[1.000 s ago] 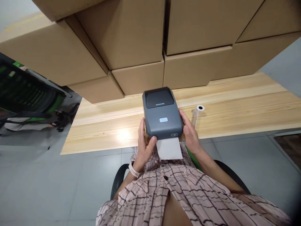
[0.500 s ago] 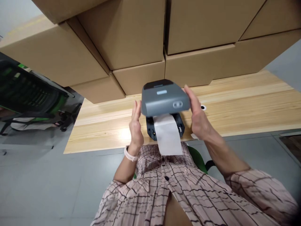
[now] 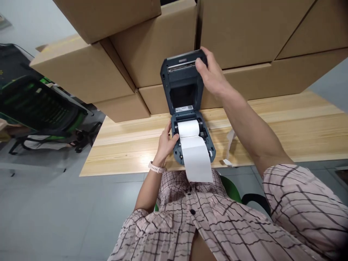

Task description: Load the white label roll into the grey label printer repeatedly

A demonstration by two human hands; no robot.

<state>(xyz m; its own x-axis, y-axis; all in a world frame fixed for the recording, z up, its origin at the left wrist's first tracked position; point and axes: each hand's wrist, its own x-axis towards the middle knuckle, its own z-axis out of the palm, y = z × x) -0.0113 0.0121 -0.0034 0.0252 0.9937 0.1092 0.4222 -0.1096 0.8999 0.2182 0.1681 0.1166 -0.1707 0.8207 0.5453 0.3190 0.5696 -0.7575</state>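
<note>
A dark grey label printer [image 3: 176, 154] stands on the table in front of me with its lid [image 3: 182, 81] swung up. Inside the base sits a white label roll [image 3: 188, 128], and its loose strip [image 3: 196, 157] hangs forward over the front edge of the printer and the table. My right hand [image 3: 212, 72] grips the upper right corner of the raised lid, thumb on the inner face. At the base's left side is my left hand [image 3: 166, 143], its thumb over the rim beside the roll and its fingers along the outer wall.
Stacked cardboard boxes [image 3: 168, 47] stand along the back of the wooden table [image 3: 125, 145]. A crumpled paper strip [image 3: 230, 145] lies right of the printer. An office chair [image 3: 32, 105] is off to the left, near part of another person, mostly hidden.
The lid has swung from partly lowered to upright, exposing the roll. My right hand has moved up with it to its corner. My left hand has come onto the base's side.
</note>
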